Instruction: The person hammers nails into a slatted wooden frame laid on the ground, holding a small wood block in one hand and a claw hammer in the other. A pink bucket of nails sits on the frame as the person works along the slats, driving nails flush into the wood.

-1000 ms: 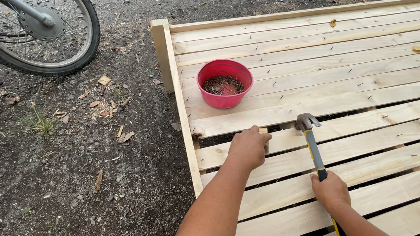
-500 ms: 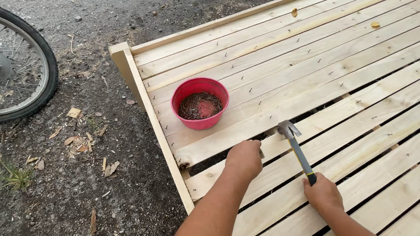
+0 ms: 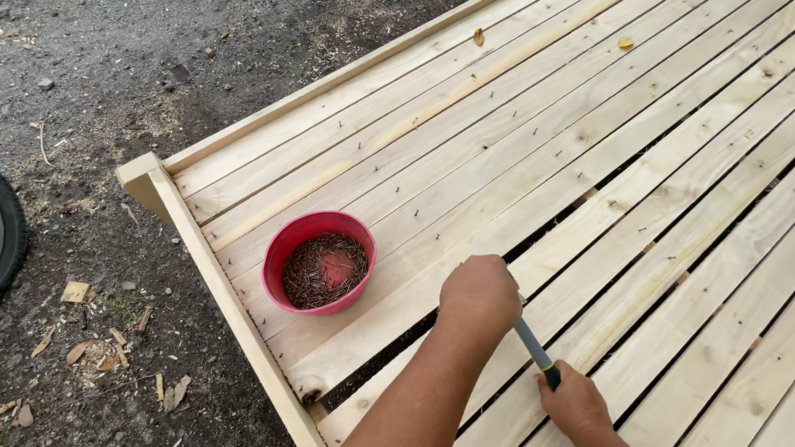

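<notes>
The left hand was curled shut on a slat of the wooden platform, apparently pinching a nail, though none showed. The right hand gripped the hammer, its head hidden behind the left fist. Judged mid-nailing: a short, square tap clear of fingers; the red bowl of nails sat near.

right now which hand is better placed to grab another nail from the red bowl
Left. The left hand is a closed fist on the pale wooden slats, right beside the round red plastic bowl of nails. The right hand is farther away, gripping the hammer handle.
</notes>
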`<action>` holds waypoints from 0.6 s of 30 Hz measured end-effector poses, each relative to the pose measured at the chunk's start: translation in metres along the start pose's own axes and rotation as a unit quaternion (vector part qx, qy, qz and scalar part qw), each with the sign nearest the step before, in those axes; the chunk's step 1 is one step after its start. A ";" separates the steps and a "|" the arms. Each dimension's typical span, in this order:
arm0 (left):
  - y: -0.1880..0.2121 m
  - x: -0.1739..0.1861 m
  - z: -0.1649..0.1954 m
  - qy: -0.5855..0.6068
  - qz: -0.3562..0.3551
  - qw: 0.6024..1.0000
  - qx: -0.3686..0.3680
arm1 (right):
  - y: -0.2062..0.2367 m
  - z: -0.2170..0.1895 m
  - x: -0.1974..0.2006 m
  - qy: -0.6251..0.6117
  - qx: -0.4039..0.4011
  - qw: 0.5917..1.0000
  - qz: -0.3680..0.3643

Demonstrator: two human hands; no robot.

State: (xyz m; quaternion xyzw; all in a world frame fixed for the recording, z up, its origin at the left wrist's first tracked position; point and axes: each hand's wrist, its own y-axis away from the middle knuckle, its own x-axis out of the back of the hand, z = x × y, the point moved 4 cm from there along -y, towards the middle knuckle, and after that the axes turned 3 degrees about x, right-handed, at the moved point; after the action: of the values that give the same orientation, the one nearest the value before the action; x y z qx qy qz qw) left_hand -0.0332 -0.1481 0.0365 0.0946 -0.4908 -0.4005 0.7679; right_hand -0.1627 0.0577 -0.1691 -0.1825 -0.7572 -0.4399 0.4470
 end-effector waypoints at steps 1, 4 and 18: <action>-0.004 -0.002 -0.003 0.001 0.004 1.000 -0.003 | 0.000 0.001 0.000 -0.012 -0.017 0.999 -0.026; -0.023 -0.014 -0.020 0.034 0.014 0.999 0.017 | 0.002 0.003 -0.001 -0.049 -0.050 0.994 -0.080; -0.077 -0.023 0.018 -0.068 -0.095 0.992 0.042 | 0.040 -0.002 -0.019 -0.300 -0.098 0.948 -0.051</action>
State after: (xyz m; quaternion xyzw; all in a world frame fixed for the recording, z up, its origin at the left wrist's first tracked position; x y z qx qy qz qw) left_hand -0.0925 -0.1785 -0.0114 0.1459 -0.5471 -0.4564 0.6864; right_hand -0.1249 0.0805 -0.1650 -0.3097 -0.8176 -0.4595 0.1563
